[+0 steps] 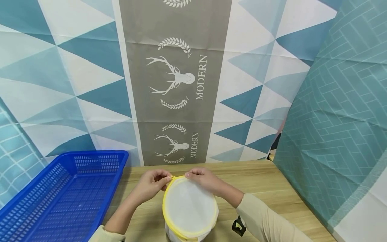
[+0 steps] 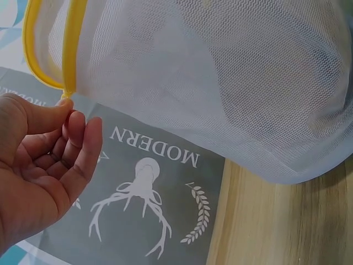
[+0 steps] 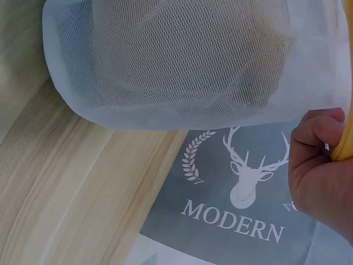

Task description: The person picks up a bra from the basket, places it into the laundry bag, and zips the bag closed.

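Observation:
A white mesh laundry bag (image 1: 191,206), round with yellow zipper trim (image 1: 165,215), stands upright on the table. My left hand (image 1: 152,185) pinches the small yellow zipper pull (image 2: 67,98) at the far left of the rim, between thumb and index finger. Two yellow bands meet at that pull in the left wrist view. On the far right of the rim, my right hand (image 1: 205,179) grips the yellow edge (image 3: 346,138) with curled fingers. Darker patches show through the mesh side (image 2: 287,66); what makes them cannot be told.
A blue plastic basket (image 1: 116,181) with perforated walls stands left of the bag. The wood-grain table (image 1: 257,178) reaches back to a patterned cloth (image 1: 178,111) with deer prints. Teal sheeting (image 1: 338,134) hangs on the right. A black tag (image 1: 239,227) lies by the right sleeve.

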`<move>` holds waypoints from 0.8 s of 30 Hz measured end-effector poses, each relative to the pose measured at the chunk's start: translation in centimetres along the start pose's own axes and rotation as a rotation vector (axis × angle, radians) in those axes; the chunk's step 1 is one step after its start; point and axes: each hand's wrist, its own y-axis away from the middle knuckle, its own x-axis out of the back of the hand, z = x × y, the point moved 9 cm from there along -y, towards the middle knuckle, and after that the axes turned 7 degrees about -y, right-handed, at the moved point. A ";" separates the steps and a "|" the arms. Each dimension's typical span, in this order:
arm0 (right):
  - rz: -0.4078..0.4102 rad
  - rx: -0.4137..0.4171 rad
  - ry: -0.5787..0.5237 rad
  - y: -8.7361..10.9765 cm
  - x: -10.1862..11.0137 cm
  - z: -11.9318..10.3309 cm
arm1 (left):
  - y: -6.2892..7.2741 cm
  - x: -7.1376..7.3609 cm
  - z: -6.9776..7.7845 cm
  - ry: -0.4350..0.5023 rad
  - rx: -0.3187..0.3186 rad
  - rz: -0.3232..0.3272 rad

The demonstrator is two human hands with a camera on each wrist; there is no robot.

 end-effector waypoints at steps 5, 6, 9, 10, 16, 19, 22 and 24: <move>-0.003 -0.018 -0.016 0.0 0.0 0.2 | 0.1 -0.1 -0.1 0.021 0.018 -0.008; -0.002 -0.020 -0.011 -0.1 0.1 0.3 | 0.1 -0.1 -0.1 0.022 0.024 -0.006; 0.007 -0.034 0.003 -0.2 0.3 0.5 | 0.2 -0.1 -0.1 0.024 0.044 -0.009; 0.008 -0.038 0.010 -0.3 0.4 0.6 | 0.1 -0.1 -0.1 0.023 0.051 -0.007; 0.012 -0.026 0.078 0.0 0.6 0.0 | -0.1 -0.3 -0.4 0.031 0.107 0.006; 0.015 -0.014 0.137 0.2 0.7 -0.7 | -0.3 -0.2 -0.3 0.022 0.112 0.020; 0.023 -0.014 0.175 0.3 0.9 -1.2 | -0.6 -0.2 0.1 0.002 0.093 0.020; 0.026 -0.014 0.190 0.2 1.0 -1.4 | -0.8 -0.4 0.3 -0.004 0.077 0.001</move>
